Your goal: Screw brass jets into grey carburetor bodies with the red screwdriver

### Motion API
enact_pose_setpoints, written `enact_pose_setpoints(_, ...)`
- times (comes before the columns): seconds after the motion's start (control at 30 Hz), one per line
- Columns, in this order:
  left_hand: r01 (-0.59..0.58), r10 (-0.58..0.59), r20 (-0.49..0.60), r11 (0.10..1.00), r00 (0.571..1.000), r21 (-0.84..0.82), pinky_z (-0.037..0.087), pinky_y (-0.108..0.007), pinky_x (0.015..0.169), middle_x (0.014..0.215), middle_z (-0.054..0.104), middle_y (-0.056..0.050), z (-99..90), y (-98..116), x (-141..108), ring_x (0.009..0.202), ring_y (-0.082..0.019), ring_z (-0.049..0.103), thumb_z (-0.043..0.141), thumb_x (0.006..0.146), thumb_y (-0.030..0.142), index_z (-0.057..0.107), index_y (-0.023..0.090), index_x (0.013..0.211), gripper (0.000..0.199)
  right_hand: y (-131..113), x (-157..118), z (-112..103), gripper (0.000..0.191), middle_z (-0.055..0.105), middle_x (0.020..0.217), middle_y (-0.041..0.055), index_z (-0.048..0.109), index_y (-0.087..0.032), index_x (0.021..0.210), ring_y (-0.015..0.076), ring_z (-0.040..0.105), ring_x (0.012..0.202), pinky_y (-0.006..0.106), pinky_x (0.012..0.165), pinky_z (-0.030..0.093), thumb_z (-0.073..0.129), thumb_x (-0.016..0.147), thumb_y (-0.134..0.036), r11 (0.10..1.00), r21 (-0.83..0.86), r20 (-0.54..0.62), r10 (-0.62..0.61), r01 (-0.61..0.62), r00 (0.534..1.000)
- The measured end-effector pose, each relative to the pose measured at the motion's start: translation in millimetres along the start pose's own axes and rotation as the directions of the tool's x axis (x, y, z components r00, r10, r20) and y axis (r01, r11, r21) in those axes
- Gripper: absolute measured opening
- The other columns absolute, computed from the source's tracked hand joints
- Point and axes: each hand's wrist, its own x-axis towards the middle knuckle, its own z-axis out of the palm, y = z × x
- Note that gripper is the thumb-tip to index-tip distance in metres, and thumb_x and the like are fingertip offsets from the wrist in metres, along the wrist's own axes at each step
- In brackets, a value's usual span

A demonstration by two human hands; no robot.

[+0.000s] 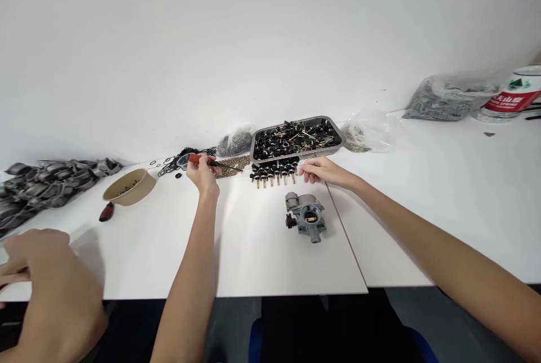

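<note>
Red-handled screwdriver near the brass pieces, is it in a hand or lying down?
In hand: the left hand grips the screwdriver, its thin shaft sticking out past the fingers.

Engine part (305,205) sitting on table (253,250) before tray (274,159), pieces (291,138) lying inside; bowl (137,193) standing left of tray, can (512,101) right.

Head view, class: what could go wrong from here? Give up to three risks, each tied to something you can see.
1. The screwdriver in the left grip points across loose brass pieces; a dip might scatter them.
2. The right grip is close beside the row of black-and-brass parts; a careless brush could disturb it.
3. Another person's hand is at the left, nearest the bowl's side; a sweep might tip it.
</note>
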Motion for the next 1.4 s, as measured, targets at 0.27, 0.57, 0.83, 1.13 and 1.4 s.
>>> enact_pose_setpoints(0.27, -0.013, 0.013, -0.018, 1.000, 1.000, -0.010, 0.036, -0.022, 0.035, 0.062, 0.059, 0.004, 0.7, 3, 0, 0.032, -0.006, 0.039, 0.054, 0.067, 0.023, 0.048, 0.018, 0.081, 0.016, -2, -2, 1, 0.024, 0.065, 0.069, 0.0059, 0.068, -0.012, 0.081, 0.0113, 0.057, 0.058, 0.021, 0.054, 0.044, 0.056, 0.089, -0.032, 0.999, -0.042, 0.021, -0.017, 0.018, 1.000)
enact_pose_setpoints(0.57, 0.001, 0.004, 0.047, 0.994, 0.999, -0.107, 0.036, -0.025, 0.035, 0.058, 0.059, 0.001, 4.5, 28, -7, 0.034, -0.008, 0.038, 0.056, 0.063, 0.028, 0.047, 0.018, 0.073, 0.016, -3, -3, 2, 0.022, 0.065, 0.070, 0.0053, 0.068, -0.013, 0.081, 0.0121, 0.058, 0.060, 0.022, 0.054, 0.045, 0.060, 0.087, -0.032, 0.997, -0.065, 0.030, -0.032, 0.034, 0.999)
enact_pose_setpoints(0.83, 0.150, -0.099, 0.255, 0.971, 0.962, -0.188, 0.038, -0.025, 0.037, 0.060, 0.060, 0.001, 27.1, 33, -39, 0.033, -0.007, 0.038, 0.058, 0.066, 0.026, 0.050, 0.017, 0.073, 0.014, -12, -7, 14, 0.020, 0.066, 0.078, 0.0036, 0.067, -0.014, 0.086, 0.0086, 0.055, 0.053, 0.021, 0.051, 0.044, 0.069, 0.081, -0.033, 0.997, -0.055, 0.007, -0.046, 0.047, 0.999)
enact_pose_setpoints(1.13, 0.283, -0.156, 0.483, 0.938, 0.862, -0.202, 0.043, -0.028, 0.039, 0.067, 0.062, -0.003, 49.2, 34, -81, 0.035, -0.008, 0.042, 0.064, 0.072, 0.027, 0.054, 0.014, 0.079, 0.017, -15, -8, 23, 0.033, 0.066, 0.087, 0.0043, 0.071, -0.014, 0.094, 0.0073, 0.052, 0.053, 0.021, 0.049, 0.044, 0.080, 0.069, -0.033, 0.997, -0.042, 0.052, -0.069, 0.072, 0.996)
enact_pose_setpoints(1.4, 0.274, -0.141, 0.498, 0.940, 0.856, -0.206, 0.041, -0.027, 0.037, 0.067, 0.062, -0.003, 50.4, 33, -83, 0.035, -0.008, 0.042, 0.065, 0.072, 0.027, 0.055, 0.014, 0.078, 0.017, -15, -8, 23, 0.023, 0.069, 0.089, 0.0056, 0.073, -0.015, 0.084, 0.0080, 0.053, 0.055, 0.022, 0.051, 0.045, 0.080, 0.068, -0.031, 0.996, -0.038, 0.078, -0.074, 0.077, 0.994)
